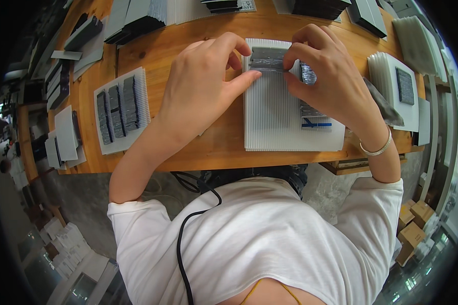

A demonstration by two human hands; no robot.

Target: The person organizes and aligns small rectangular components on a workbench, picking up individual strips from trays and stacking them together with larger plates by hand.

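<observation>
My left hand (208, 81) is at the left end of a shiny dark grey strip (268, 59). Its thumb and forefinger are apart, with the thumb tip by the strip's lower edge. At the strip's other end, my right hand (328, 71) pinches the edge between forefinger and thumb. The strip lies across the top of a white ribbed plastic sheet (272, 122). Partly hidden under my right hand, more glossy grey strips (308, 76) run down the sheet's right side. A small blue strip (316, 124) lies below them.
Left of my arm, a ribbed sheet (141, 112) carries three grey strips (118, 109). A stack of white sheets (387, 71) with a dark grey piece (405, 86) stands right. Dark slab stacks (142, 18) line the far side. A black cable (183, 234) crosses my shirt.
</observation>
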